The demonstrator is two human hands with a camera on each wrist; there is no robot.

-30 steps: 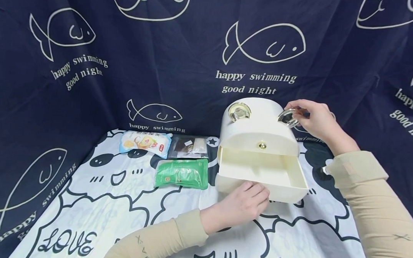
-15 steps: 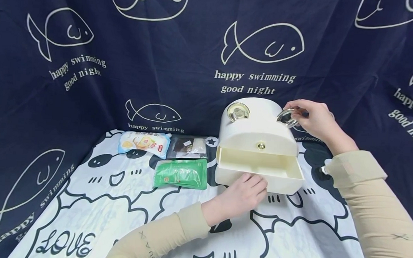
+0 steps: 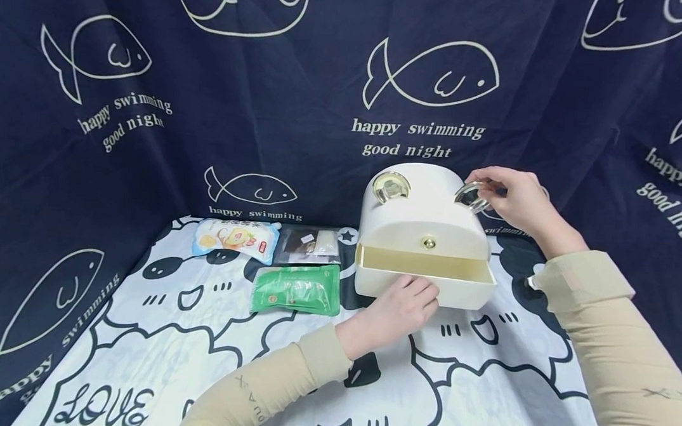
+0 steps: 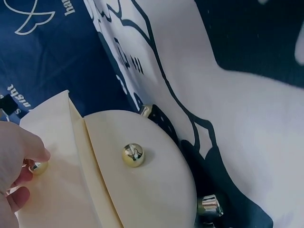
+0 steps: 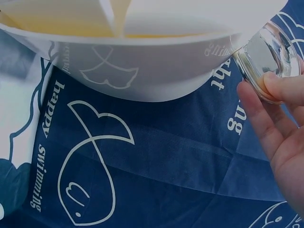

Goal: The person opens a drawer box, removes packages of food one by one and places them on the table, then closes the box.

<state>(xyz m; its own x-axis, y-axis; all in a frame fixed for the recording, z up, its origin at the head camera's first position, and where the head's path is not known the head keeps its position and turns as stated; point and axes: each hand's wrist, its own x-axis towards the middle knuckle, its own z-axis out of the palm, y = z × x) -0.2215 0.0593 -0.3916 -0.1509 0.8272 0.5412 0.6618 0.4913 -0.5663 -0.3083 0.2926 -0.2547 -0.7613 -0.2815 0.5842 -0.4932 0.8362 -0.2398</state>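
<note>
Your worktop (image 3: 196, 384) wears a white cloth (image 3: 140, 350) printed with black cloud outlines, smiling faces and the word LOVE. Dark blue fabric (image 3: 254, 107) hangs behind it and along both sides, bearing white fish and the words "happy swimming good night". The rounded white box (image 3: 421, 210) stands right of centre, close to that fabric, its lower drawer (image 3: 466, 295) partly out towards you. Your hands are well apart: the left hand (image 3: 401, 308) pinches the gold drawer knob (image 4: 39, 167), and the right hand (image 3: 519, 198) grips the round shiny ear (image 5: 273, 52) on the box's right side. Left of the box lie a green packet (image 3: 296, 289), a light blue packet (image 3: 237, 239) and a clear packet (image 3: 308, 246).
</note>
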